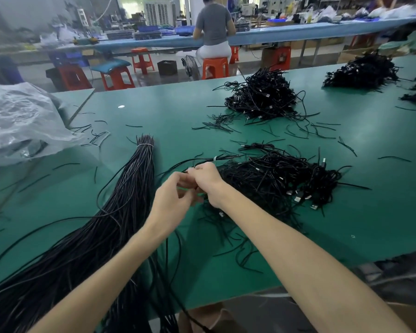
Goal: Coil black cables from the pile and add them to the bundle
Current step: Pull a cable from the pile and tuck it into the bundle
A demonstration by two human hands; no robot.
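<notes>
two hands meet, left hand [175,198] and right hand [205,181] both pinching one thin cable [195,160], the coiled heap [279,179] lying just right of them.

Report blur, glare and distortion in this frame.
Head view: wide-angle bend bows the far workbench; the left margin around the plastic bag is hazy; a small glare spot sits on the green table; the left hand and right hand are slightly motion-blurred; lighting even, shadows faint.
</notes>
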